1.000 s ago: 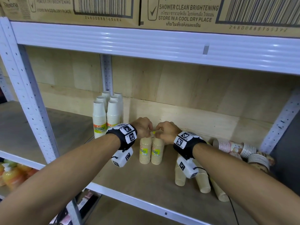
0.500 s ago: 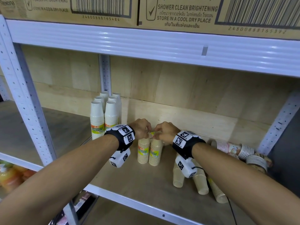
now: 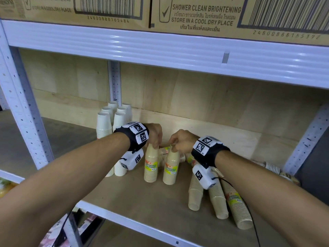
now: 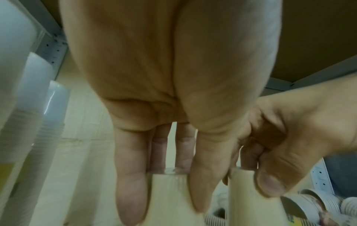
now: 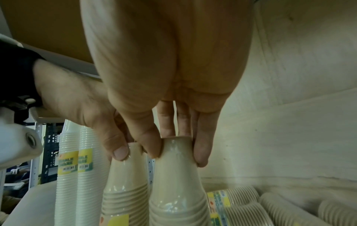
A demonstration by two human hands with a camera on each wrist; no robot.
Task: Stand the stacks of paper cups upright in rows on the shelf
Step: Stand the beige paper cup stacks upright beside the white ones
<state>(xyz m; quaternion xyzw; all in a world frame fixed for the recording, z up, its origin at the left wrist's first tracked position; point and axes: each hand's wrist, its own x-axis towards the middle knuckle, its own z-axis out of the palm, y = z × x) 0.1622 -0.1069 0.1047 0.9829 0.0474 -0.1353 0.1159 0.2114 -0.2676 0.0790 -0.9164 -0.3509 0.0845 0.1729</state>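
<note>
My left hand (image 3: 154, 135) and right hand (image 3: 180, 140) each pinch the top of a tan cup stack (image 3: 151, 164), (image 3: 171, 166), fingers curled, steadying both upright on the shelf (image 3: 142, 198) beside the white stacks (image 3: 104, 125).

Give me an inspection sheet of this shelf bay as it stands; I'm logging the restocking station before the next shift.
Surface: wooden shelf board in a white metal rack.
Job's things: two tan cup stacks upright side by side; white cup stacks upright in two rows at back left; three tan stacks lying at front right.
Clutter: more cup stacks lying at the far right.
Grippers: left hand pinches the top of the left tan stack; right hand pinches the top of the right one.
Cables: black cable over the lying stacks.
Surroundings: cardboard cartons on the shelf above; bottles on a lower shelf, left.
</note>
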